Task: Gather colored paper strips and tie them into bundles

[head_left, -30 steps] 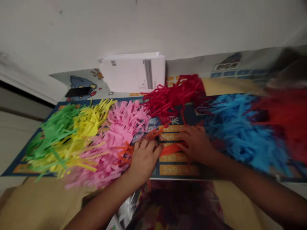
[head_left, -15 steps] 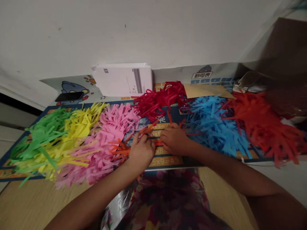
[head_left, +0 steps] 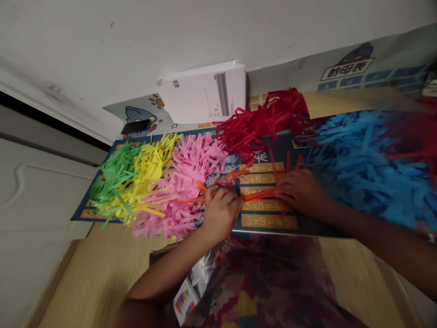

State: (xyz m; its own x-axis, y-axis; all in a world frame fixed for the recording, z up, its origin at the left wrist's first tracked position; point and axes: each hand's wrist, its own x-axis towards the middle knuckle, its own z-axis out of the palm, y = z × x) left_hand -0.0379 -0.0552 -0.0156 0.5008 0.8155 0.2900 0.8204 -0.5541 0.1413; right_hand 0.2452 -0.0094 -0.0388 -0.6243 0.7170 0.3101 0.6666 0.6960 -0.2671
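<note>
Close by, over the number mat (head_left: 269,222), grips orange strips (head_left: 257,197) at two spots. Curls the left hand (head_left: 223,210) tight around a bunch; seems to pinch the other end of one strip with the right hand (head_left: 300,191), maybe to hold it straight. Has pink strips (head_left: 189,175) right by the left hand, then yellow strips (head_left: 153,164) and green strips (head_left: 118,171) farther out, with blue strips (head_left: 372,173) past the right hand. Puts mostly one colour in each pile, likely to stop a muddle. Farther back, shows dark red strips (head_left: 262,123) heaped in front of a white box (head_left: 208,95). Parks the box and a black phone (head_left: 136,126) near the wall (head_left: 290,36), likely to stay out of the way.
</note>
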